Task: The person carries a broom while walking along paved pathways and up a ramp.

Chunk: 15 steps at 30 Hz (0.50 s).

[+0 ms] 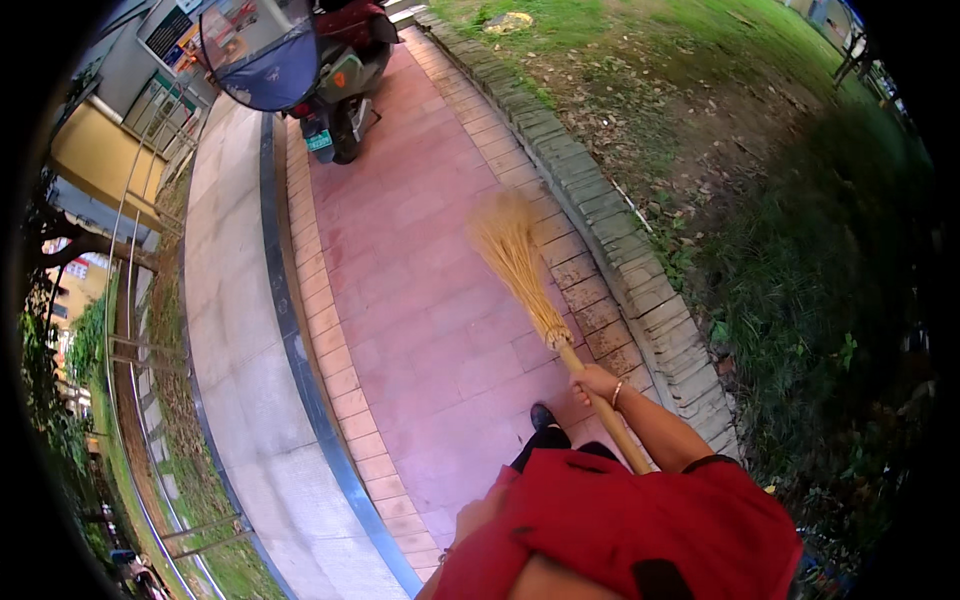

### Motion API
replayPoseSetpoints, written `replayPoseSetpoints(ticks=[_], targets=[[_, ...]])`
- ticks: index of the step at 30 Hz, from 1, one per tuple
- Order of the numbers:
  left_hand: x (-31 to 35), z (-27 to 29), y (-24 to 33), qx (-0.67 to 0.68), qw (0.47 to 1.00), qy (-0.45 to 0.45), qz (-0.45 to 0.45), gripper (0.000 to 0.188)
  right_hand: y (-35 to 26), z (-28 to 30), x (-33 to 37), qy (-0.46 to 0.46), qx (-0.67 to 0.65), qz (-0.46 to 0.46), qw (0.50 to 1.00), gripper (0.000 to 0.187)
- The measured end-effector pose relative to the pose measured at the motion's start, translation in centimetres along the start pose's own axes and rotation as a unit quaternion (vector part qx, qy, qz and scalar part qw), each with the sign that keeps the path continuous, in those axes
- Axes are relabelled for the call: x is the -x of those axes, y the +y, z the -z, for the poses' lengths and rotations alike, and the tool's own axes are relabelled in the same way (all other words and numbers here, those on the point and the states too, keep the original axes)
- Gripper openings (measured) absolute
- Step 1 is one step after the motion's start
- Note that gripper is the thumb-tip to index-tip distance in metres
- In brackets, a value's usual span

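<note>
A straw broom [515, 265] slants across the paving, its bristle head up ahead near the kerb and slightly blurred. My right hand [596, 384] is closed around the wooden handle just below the bristle binding, and a bracelet circles that wrist. The handle's lower end disappears by my red top [640, 510]. Skin of my left hand [476, 514] shows close against the left side of my body; its fingers are hidden, so I cannot tell what it holds. One dark shoe [542, 416] stands on the pink paving [420, 260].
A parked scooter [345, 90] with a blue cover at its front stands ahead on the path. A stone kerb [610, 220] borders grass and leaf-strewn soil [690, 130] on the right. To the left run a dark edging strip [290, 330], a grey walkway [235, 300] and metal railings [130, 360].
</note>
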<state>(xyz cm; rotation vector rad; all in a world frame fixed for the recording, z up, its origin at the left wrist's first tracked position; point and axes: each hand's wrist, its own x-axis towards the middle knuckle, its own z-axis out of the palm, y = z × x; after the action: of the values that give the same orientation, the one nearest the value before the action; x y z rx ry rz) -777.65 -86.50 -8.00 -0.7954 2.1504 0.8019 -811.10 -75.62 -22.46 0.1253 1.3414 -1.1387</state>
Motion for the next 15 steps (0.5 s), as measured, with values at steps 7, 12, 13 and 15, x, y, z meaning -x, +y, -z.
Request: replayPoseSetpoints(ticks=[7,12,13,15], targets=[[-4.3,2.8,-0.3,0.015,0.998,0.055,-0.001,0.040,-8.3,2.6,3.5,-0.012,0.042,0.043,0.998,0.011],[-4.0,7.5,1.6,0.025,0.997,0.058,0.032,0.038,-11.7,6.8,-4.5,0.007,-0.166,-0.046,0.985,0.013],[-4.3,8.8,2.0,0.012,0.998,0.054,0.036,0.038,-10.2,7.0,-7.3,0.032,-0.088,-0.067,0.993,0.014],[-5.3,11.1,2.6,0.006,0.997,0.051,0.050,0.038,-10.3,2.2,-8.1,0.051,0.060,-0.068,0.995,0.014]])
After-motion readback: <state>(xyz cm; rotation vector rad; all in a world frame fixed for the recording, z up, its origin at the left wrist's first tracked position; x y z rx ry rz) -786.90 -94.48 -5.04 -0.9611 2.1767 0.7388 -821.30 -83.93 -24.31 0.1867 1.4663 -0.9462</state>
